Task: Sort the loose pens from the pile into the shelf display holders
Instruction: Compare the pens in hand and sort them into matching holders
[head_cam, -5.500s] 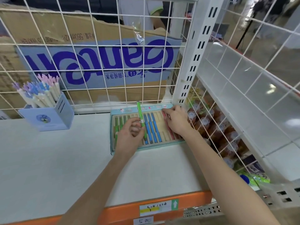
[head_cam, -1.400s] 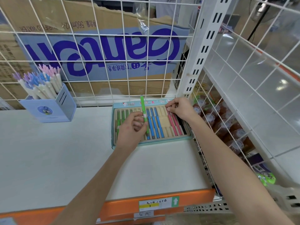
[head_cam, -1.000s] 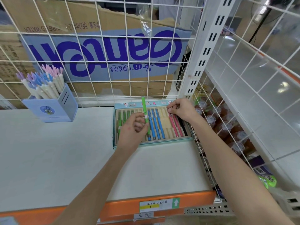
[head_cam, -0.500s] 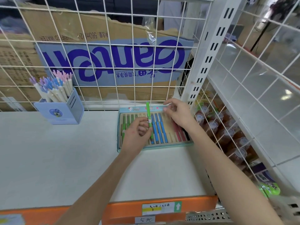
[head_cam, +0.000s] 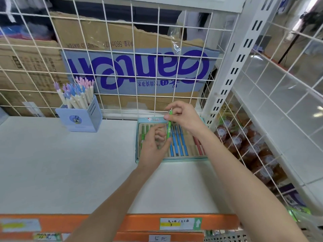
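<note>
Both hands are on one green pen (head_cam: 169, 127) right now, held upright over the slotted tray (head_cam: 139, 155) at the shelf's back right corner: left hand (head_cam: 153, 145) pinches its lower half, right hand (head_cam: 183, 116) pinches the top end. Looks like mid-placement, so next it probably gets laid flat into a free slot beside the other green ones, lined up with the grooves.

The cardboard box (head_cam: 139, 55) behind the wire grid carries upside-down print reading "560ml" and "PURIFIED WATER" above a large purple logo, and a handwritten "5元" price tag (head_cam: 159, 238) sits below the orange shelf edge (head_cam: 104, 222).
</note>
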Tool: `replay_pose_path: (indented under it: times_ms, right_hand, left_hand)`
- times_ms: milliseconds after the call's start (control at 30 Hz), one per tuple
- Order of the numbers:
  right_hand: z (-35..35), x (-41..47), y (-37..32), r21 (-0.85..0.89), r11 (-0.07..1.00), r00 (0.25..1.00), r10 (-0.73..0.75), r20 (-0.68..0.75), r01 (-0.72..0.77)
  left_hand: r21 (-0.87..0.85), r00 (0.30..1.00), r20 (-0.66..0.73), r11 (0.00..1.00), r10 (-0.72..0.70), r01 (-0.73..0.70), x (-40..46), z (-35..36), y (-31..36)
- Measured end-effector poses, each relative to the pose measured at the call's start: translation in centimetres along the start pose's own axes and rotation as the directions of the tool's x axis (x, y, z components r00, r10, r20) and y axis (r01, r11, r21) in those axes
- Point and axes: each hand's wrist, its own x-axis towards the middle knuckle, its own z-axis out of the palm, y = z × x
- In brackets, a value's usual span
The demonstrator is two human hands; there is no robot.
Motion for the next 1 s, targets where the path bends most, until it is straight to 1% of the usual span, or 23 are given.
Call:
replay_pose_path:
  times_ms: [67, 100, 167, 233, 333, 433, 567, 700, 800, 1000]
  right_hand:
    - [0.0, 0.6, -0.1, 0.014, 0.999, 0.999, 0.031, 0.007, -0.031]
    - [0.2, 0.9, -0.1, 0.021, 0.999, 0.999, 0.044, 0.007, -0.044]
    - [0.7, 1.3, 0.1, 0.011, 0.998, 0.998, 0.060, 0.003, -0.060]
    - [1.3, 1.4, 0.3, 0.002, 0.998, 0.998, 0.065, 0.007, -0.065]
    - [2.1, 1.6, 0.8, -0.029, 0.997, 0.997, 0.077, 0.017, -0.077]
    - [2.5, 1.7, 1.4, -0.081, 0.993, 0.995, 0.093, 0.045, -0.089]
    - [2.7, 1.7, 2.3, -0.134, 0.989, 0.995, 0.077, 0.058, -0.069]
    - [2.8, 1.9, 3.1, -0.244, 0.966, 0.995, 0.095, 0.026, -0.086]
    - [2.9, 1.9, 3.2, -0.312, 0.948, 0.995, 0.088, 0.042, -0.071]
    - [3.1, 2.0, 3.1, -0.338, 0.939, 0.995, 0.084, 0.050, -0.063]
  left_hand:
    - [0.164, 0.995, 0.024, 0.981, 0.100, -0.102, -0.8, -1.1, -0.8]
    - [0.269, 0.982, 0.053, 0.945, 0.180, -0.188, -1.3, -1.8, -1.3]
    - [0.457, 0.937, 0.142, 0.819, 0.319, -0.348, -2.1, -2.8, -2.4]
    - [0.540, 0.909, 0.210, 0.732, 0.360, -0.415, -2.5, -3.4, -3.4]
    - [0.576, 0.896, 0.251, 0.687, 0.366, -0.442, -2.5, -3.5, -4.0]
    - [0.588, 0.865, 0.296, 0.637, 0.405, -0.499, -2.3, -3.5, -4.1]
    - [0.604, 0.850, 0.300, 0.603, 0.434, -0.521, -2.2, -3.5, -4.1]
    - [0.605, 0.843, 0.283, 0.596, 0.457, -0.527, -2.2, -3.4, -4.0]
    - [0.605, 0.844, 0.281, 0.598, 0.458, -0.526, -2.2, -3.4, -4.1]
    - [0.607, 0.851, 0.273, 0.605, 0.449, -0.514, -2.2, -3.4, -4.2]
